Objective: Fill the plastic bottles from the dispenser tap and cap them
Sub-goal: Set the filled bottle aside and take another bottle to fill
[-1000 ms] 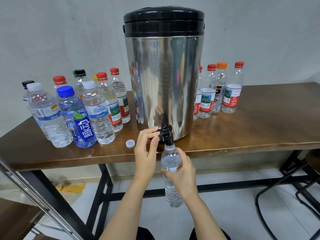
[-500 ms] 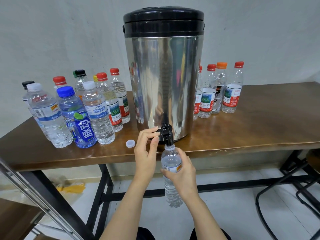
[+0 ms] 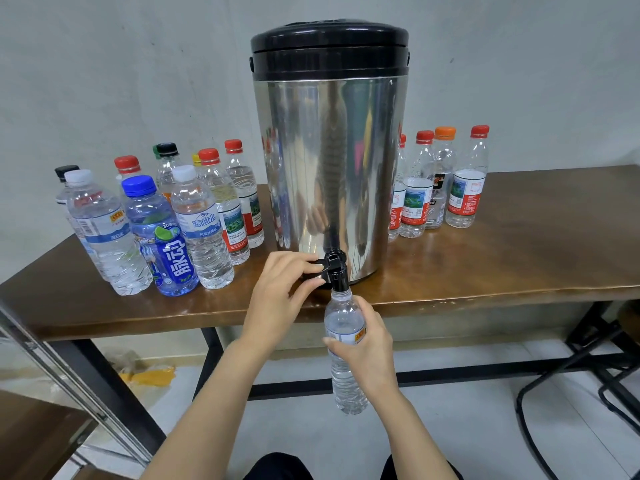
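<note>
A steel dispenser [image 3: 329, 150] with a black lid stands on the wooden table [image 3: 519, 258]. Its black tap [image 3: 336, 271] juts out over the front edge. My left hand [image 3: 277, 299] pinches the tap's lever between thumb and fingers. My right hand [image 3: 367, 351] grips a clear, uncapped plastic bottle [image 3: 343, 315] around its label, upright, with its mouth right under the spout. I cannot read the water level in it.
Several capped bottles [image 3: 201, 230] cluster on the table left of the dispenser, and several more capped bottles [image 3: 464, 195] stand at its right. Black table legs and a chair frame [image 3: 588, 375] are below right. A metal rail [image 3: 69, 375] slants at lower left.
My left hand has shifted slightly left on the lever and now hides the loose white cap that lay on the table beside it. The bottle stays under the spout.
</note>
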Demonstrator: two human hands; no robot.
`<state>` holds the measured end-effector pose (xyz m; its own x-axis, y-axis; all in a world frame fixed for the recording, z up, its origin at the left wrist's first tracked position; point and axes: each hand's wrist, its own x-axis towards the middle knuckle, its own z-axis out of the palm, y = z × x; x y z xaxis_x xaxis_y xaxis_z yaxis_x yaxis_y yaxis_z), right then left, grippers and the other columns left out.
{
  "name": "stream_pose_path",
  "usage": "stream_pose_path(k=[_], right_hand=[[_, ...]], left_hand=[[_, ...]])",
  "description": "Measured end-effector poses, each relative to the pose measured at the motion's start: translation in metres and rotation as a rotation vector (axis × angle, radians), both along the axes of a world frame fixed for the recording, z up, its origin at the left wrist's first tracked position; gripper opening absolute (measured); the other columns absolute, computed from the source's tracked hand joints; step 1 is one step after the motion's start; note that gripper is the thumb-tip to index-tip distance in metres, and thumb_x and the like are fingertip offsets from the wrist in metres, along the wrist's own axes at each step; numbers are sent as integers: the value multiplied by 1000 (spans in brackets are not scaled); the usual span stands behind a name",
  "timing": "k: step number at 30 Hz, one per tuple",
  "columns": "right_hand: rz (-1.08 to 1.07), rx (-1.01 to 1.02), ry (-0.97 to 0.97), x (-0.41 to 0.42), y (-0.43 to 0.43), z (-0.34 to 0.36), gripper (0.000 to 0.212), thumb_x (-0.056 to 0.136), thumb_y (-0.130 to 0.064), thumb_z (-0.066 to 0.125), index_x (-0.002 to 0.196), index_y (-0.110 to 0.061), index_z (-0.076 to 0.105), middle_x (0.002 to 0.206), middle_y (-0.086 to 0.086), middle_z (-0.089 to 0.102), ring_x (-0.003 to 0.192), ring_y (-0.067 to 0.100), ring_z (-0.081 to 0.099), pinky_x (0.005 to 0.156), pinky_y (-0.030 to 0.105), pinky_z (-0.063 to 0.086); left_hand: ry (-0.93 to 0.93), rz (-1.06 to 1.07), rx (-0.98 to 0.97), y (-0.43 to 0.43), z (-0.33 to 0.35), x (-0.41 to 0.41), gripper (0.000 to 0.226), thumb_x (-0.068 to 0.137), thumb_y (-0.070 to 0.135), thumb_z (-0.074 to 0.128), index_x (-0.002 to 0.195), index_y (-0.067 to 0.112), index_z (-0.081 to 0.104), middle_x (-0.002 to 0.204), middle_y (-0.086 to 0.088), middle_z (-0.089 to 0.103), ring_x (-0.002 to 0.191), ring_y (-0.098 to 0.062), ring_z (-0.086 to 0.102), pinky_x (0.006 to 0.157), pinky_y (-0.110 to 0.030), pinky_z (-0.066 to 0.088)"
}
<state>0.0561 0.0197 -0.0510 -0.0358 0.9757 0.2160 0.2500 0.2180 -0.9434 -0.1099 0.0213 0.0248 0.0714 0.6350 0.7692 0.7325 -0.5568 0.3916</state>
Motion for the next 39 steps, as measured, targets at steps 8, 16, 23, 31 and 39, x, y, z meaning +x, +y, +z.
stream_pose_path(k=[8, 16, 23, 31, 39], right_hand=[[-2, 3, 1, 0, 1, -1, 83, 66, -14, 90, 138, -27, 50, 121, -8, 57, 112, 9, 54, 95, 22, 45], [6, 4, -22, 1, 3, -1, 81, 66, -13, 90, 136, -28, 50, 120, -9, 57, 111, 8, 54, 88, 10, 42], [3, 19, -12, 2, 3, -2, 81, 65, -13, 90, 134, -29, 51, 118, -8, 58, 109, 7, 55, 88, 11, 42], [14, 12, 0, 3, 3, -3, 81, 66, -12, 89, 134, -30, 51, 118, -10, 57, 109, 7, 55, 89, 13, 45], [11, 16, -23, 3, 2, -1, 80, 66, -12, 89, 133, -31, 50, 118, -10, 57, 106, 1, 55, 81, 2, 41]], left_hand=[[275, -6, 68, 0, 11, -9, 17, 90, 16, 69, 102, 4, 71, 111, -5, 70, 108, -21, 63, 90, -41, 52], [235, -23, 78, -3, 11, -5, 18, 86, 6, 72, 104, 2, 72, 106, -6, 71, 104, -21, 65, 89, -41, 54], [359, -14, 134, 1, 10, -10, 11, 92, 7, 65, 101, 3, 70, 105, -4, 70, 101, -24, 64, 78, -43, 51], [662, -203, -12, 29, 93, 8, 20, 92, 16, 54, 86, 12, 73, 75, 0, 67, 75, -18, 58, 72, -31, 43], [610, -188, -73, 30, 90, 4, 19, 93, 19, 63, 109, 19, 74, 91, 6, 68, 89, -17, 62, 78, -34, 51]])
